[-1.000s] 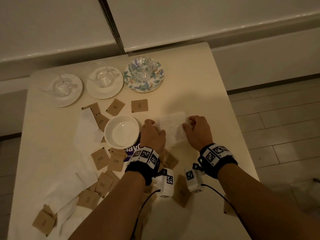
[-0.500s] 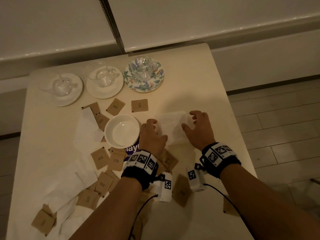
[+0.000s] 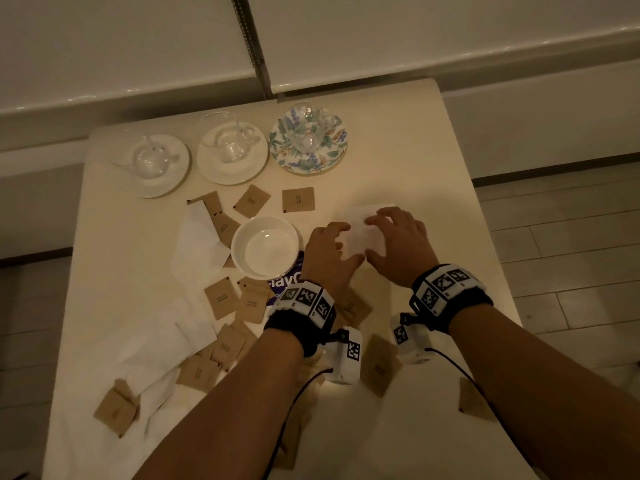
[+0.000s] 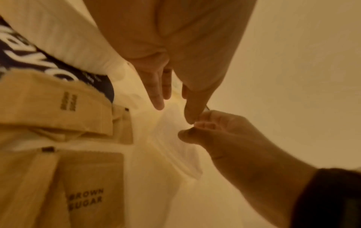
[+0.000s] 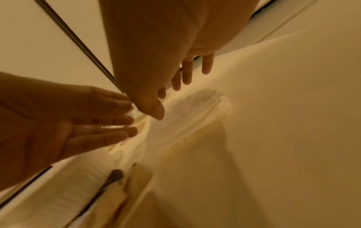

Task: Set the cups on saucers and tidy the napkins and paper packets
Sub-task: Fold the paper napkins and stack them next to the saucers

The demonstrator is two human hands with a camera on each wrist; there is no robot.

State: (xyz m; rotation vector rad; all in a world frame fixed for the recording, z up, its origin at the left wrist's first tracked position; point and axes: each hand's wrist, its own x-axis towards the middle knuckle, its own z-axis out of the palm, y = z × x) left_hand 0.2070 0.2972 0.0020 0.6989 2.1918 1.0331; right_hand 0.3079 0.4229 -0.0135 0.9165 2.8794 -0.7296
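Both hands flat, fingers straight, left hand (image 3: 330, 256) and right hand (image 3: 398, 245) pressing a folded white napkin (image 3: 360, 233) on the worktop (image 3: 398, 157), centre-right of frame. Risk: thin paper slides or unfolds if pressure is uneven; left wrist could nudge the white bowl (image 3: 265, 245) just beside it

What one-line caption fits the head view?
Both hands, left hand and right hand, press a white napkin flat beside an empty white bowl.

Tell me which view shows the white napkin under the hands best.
The right wrist view: the napkin lies mostly uncovered, its folded layers visible past the right hand and left hand. The head view shows only a pale patch between the hands. The left wrist view shows it blurred below the fingers.
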